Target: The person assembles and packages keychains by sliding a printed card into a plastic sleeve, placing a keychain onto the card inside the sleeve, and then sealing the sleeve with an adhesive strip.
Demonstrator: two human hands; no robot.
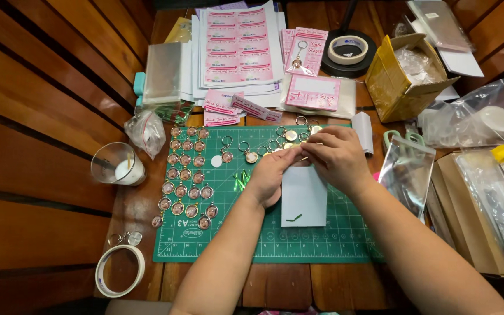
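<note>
Hands at work over green cutting mat (298, 245), head view.

Left hand (272, 175) and right hand (336, 154) meeting, fingertips pinched on a small keychain charm (298, 153), barely visible, above white paper sheet (304, 195). Could slip and scatter among roughly two dozen finished keychains (185, 175) laid in rows just left. Two tape rolls (119, 271), one plastic cup (116, 165).

A brown wooden table (275, 286) stands against dark slatted wood panelling (36, 87), warmly lit from above.

A clear cup (118, 164), tape roll (119, 270) and cardboard box (402, 79) sit around.
</note>
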